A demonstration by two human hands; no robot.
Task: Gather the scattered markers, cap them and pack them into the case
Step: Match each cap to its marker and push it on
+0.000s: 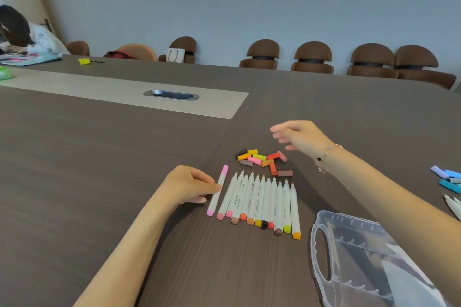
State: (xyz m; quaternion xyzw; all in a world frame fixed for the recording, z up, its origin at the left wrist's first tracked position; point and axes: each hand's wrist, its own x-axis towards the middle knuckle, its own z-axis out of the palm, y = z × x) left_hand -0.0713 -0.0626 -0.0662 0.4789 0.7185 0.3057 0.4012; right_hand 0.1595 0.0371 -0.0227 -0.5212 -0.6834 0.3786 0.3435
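Head view: your left hand (190,185) pinches a pink-capped white marker (217,190) on the worktop (99,157), beside the uncapped row (262,203). Barrels read "marker". Right hand (299,136) released above loose caps (263,161). Clear case (354,254) near right.

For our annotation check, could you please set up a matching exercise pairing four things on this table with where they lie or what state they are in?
Things
1. pink marker
2. loose caps
3. clear case
4. row of markers

Places or states
A. lies open at the near right
B. held by the left hand, capped at both ends
C. heaped beyond the marker tips, under the open right hand
D. side by side on the table, far tips uncapped

Pairs: 1-B, 2-C, 3-A, 4-D
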